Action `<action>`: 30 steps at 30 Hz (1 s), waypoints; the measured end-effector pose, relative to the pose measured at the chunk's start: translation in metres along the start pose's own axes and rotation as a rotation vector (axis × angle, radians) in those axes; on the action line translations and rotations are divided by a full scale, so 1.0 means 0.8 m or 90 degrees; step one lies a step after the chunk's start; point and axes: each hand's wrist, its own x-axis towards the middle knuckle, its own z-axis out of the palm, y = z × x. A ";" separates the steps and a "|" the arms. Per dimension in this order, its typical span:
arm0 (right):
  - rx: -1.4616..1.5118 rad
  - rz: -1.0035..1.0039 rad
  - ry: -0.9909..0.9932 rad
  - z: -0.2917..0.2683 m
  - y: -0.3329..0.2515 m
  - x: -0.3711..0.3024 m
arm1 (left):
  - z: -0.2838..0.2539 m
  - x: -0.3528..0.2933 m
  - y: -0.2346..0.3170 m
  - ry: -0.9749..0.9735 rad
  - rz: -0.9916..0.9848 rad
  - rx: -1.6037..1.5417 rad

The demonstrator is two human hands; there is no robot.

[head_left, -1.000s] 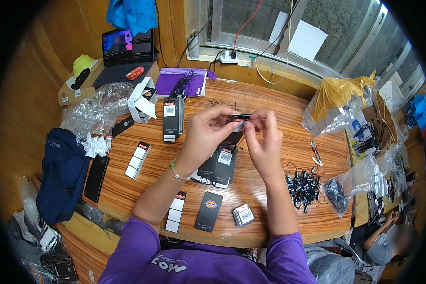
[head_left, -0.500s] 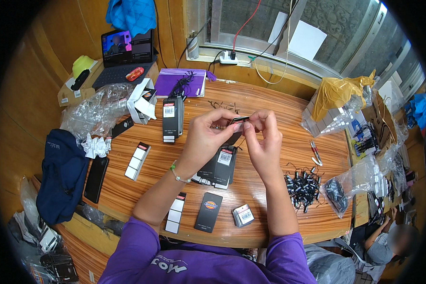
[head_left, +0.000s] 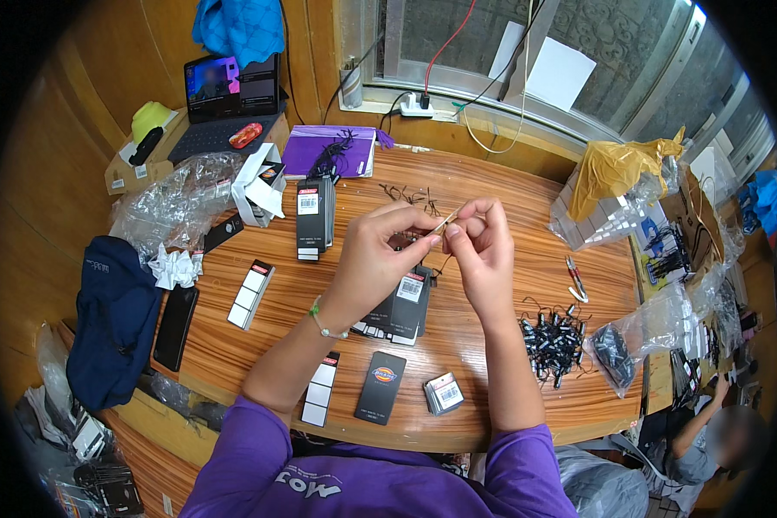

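Above the middle of the table, my left hand (head_left: 373,259) and my right hand (head_left: 483,255) are close together, fingertips pinching a thin hang tag (head_left: 444,225) seen nearly edge-on. A dark string hangs by the right fingers. Below the hands lies a pile of dark hang tags (head_left: 401,304) with white labels, partly hidden by my left hand. Nearer me are a single dark tag (head_left: 382,387), a strip of white labels (head_left: 319,391) and a small stack of square labels (head_left: 443,394). A heap of black tag strings (head_left: 553,345) lies to the right.
A stack of stringed tags (head_left: 315,223) lies beside a purple notebook (head_left: 328,147). Label strips (head_left: 251,294) and a black phone (head_left: 175,328) lie left; snips (head_left: 576,278) and a plastic bag (head_left: 617,358) right. A laptop (head_left: 229,112) stands at back left. Another person (head_left: 699,449) sits far right.
The tag between my fingertips has turned from showing a dark face to nearly edge-on. My right fingers have shifted slightly. The other person's arm at the far right has moved.
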 end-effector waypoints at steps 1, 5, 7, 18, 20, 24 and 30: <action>0.047 0.026 -0.017 -0.002 -0.002 0.001 | -0.001 0.000 0.001 -0.010 0.016 0.036; 0.199 0.106 -0.070 -0.009 -0.010 0.004 | -0.005 -0.001 0.001 0.008 0.114 0.063; 0.225 0.108 -0.078 -0.007 -0.011 0.004 | -0.007 0.000 0.003 0.022 0.187 0.077; 0.126 -0.042 -0.023 0.010 -0.010 -0.009 | -0.007 -0.006 0.015 0.065 0.186 0.071; 0.117 -0.056 -0.007 0.014 -0.010 -0.011 | -0.007 -0.007 0.017 0.057 0.179 0.067; 0.000 -0.126 0.058 0.017 -0.011 -0.018 | -0.007 -0.009 0.019 0.050 0.203 0.087; -0.303 -0.338 0.090 0.014 -0.008 -0.015 | -0.007 -0.010 0.026 0.026 0.047 -0.022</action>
